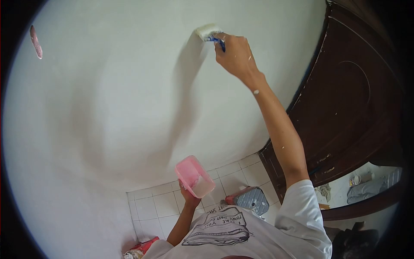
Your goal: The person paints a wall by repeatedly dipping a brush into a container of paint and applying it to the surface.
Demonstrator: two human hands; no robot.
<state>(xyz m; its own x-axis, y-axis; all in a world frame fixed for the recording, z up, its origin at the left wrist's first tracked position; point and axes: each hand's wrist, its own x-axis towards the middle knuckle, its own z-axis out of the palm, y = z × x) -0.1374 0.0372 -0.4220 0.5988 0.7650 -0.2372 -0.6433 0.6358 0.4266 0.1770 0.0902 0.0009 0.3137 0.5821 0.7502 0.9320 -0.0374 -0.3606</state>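
Okay, right fingers clamped on the handle of a brush (208, 32), right hand (236, 56) reaching high, pale bristles apparently against the white wall (138, 86). Left hand (189, 196) grips a pink tub (187, 167) low by the shirt; its fingers are mostly hidden behind it. Pale liquid sits in the tub's near end. Dark wood furniture (345, 90) off to the right. Reads as mid-stroke brushing; next move calls for even bristle pressure, tub kept from tipping.
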